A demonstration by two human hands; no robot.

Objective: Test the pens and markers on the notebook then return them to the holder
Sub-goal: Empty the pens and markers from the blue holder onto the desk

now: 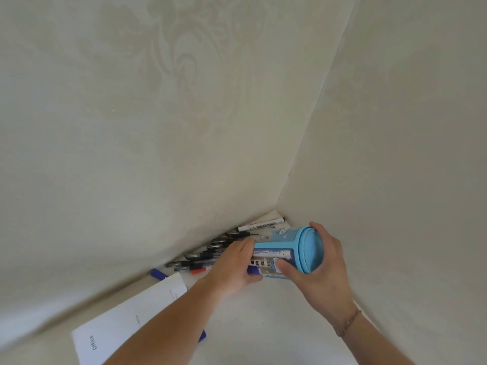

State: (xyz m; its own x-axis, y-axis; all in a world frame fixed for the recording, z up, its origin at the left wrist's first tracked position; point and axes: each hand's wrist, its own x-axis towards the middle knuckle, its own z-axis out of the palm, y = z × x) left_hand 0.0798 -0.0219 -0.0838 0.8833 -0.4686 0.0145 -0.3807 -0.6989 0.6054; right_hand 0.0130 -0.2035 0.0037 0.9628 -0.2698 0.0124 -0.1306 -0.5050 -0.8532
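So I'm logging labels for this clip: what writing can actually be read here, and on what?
"Office": on the white notebook cover.
"...BOARD", start unclear: on the white marker by the wall.
Print on the blue holder: too blurred to read.
Faint lines on the notebook: too small.

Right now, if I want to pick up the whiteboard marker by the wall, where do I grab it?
Pinch the whiteboard marker around its white middle, coming from above. It lies flat in the corner, close to the wall, apart from the pen pile, so only its top seems easy to reach.
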